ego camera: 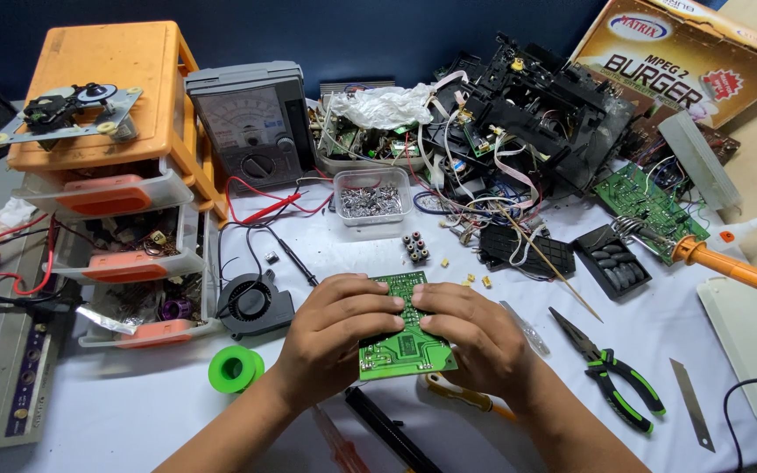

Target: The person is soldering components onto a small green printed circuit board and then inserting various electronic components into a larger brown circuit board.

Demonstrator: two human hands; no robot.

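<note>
The fingers (377,302) of the left hand (330,337) curl closed over the left edge of a green rectangular printed circuit board (403,337), and the fingers of the right hand (475,337) close over its right edge, so both hands grip the board just above the white-covered table (133,412), near its front edge. Much of the board's middle is hidden under the fingertips.

Just left of the left hand lie a bright green spool (236,368) and a small black blower fan (254,302). Right of the right hand lie pliers with green-and-black handles (611,368). Beyond the board stands a clear plastic tub of small metal parts (371,197).

At the far right corner a brown cardboard box with red and white lettering (685,61) leans at an angle, its top cut off by the frame. At the far left an orange-and-clear plastic drawer unit (124,175) stands beside a grey analogue meter (251,123); the drawers' contents are hard to make out.
</note>
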